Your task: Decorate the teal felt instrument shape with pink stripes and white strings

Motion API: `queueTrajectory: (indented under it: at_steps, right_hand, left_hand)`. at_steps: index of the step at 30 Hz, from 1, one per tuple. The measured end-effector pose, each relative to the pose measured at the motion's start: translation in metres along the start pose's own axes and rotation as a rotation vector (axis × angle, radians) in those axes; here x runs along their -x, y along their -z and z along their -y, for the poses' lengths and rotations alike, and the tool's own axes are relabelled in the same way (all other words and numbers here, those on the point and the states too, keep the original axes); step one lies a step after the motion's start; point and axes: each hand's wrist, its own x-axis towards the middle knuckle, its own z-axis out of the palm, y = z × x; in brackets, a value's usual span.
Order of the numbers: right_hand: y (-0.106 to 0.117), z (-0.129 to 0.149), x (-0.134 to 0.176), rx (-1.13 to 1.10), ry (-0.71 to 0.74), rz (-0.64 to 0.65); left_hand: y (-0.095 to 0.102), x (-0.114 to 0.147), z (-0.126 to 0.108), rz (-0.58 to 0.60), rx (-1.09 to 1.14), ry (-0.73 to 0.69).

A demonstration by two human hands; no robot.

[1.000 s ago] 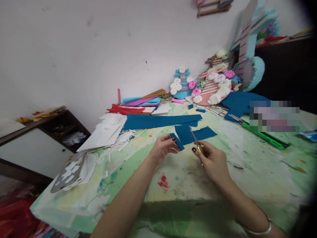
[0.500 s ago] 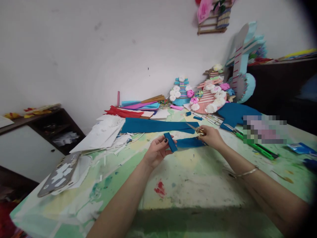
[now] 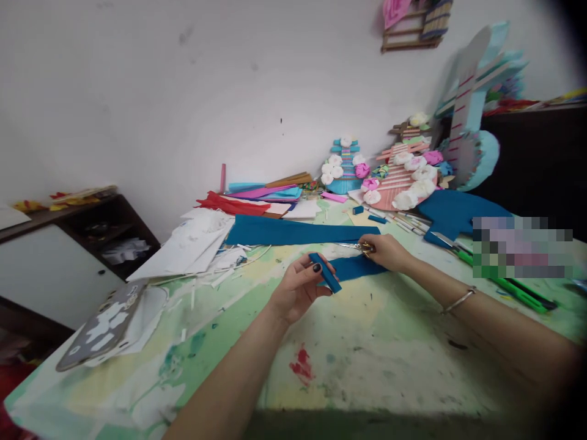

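Note:
My left hand (image 3: 296, 286) pinches a small blue-wrapped bar (image 3: 326, 274) between thumb and fingers, tilted above the table. In my right hand (image 3: 389, 252) is a pair of scissors (image 3: 352, 245), gold at the handles, blades pointing left. A blue crepe-paper strip (image 3: 358, 267) stretches between the two hands; whether it joins the bar is hidden behind my left fingers. Behind them a longer blue paper piece (image 3: 293, 232) lies flat, and the scissor blades are close to its front edge. Two small blue pieces (image 3: 376, 219) rest farther back.
White paper sheets (image 3: 188, 241) and scraps lie left, near a phone (image 3: 103, 327). Green utility knives (image 3: 518, 290) and a blue paper shape (image 3: 458, 211) are at right. A blue flower-decorated instrument model (image 3: 343, 171) and a pink one (image 3: 403, 180) stand against the wall.
The scissors have swung from pointing up-left to nearly level. My left hand has turned the blue-wrapped bar slightly. The whole view has shifted a little.

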Motion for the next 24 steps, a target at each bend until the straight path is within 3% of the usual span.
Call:
queueTrajectory:
  at_steps: [4, 9, 12, 14, 17, 24]
  right_hand:
    - [0.008, 0.002, -0.021, 0.029, -0.067, -0.127]
    - [0.033, -0.001, -0.061, 0.095, -0.28, -0.396]
    - [0.045, -0.005, -0.07, 0.116, -0.372, -0.485]
    - [0.047, -0.004, -0.064, 0.103, -0.367, -0.499]
    - [0.042, 0.009, -0.041, 0.014, -0.246, -0.49]
    - [0.028, 0.057, 0.035, -0.406, 0.008, -0.354]
  left_hand:
    - [-0.001, -0.002, 0.002, -0.021, 0.013, 0.025]
    - [-0.001, -0.003, 0.002, -0.064, -0.014, 0.022]
    - [0.0, -0.004, 0.002, -0.096, -0.005, -0.008]
    - [0.001, -0.004, 0.001, -0.1, 0.003, -0.022]
    - [0.003, -0.006, 0.002, -0.094, -0.007, -0.028]
    - [0.014, -0.012, 0.001, -0.208, -0.074, -0.046]
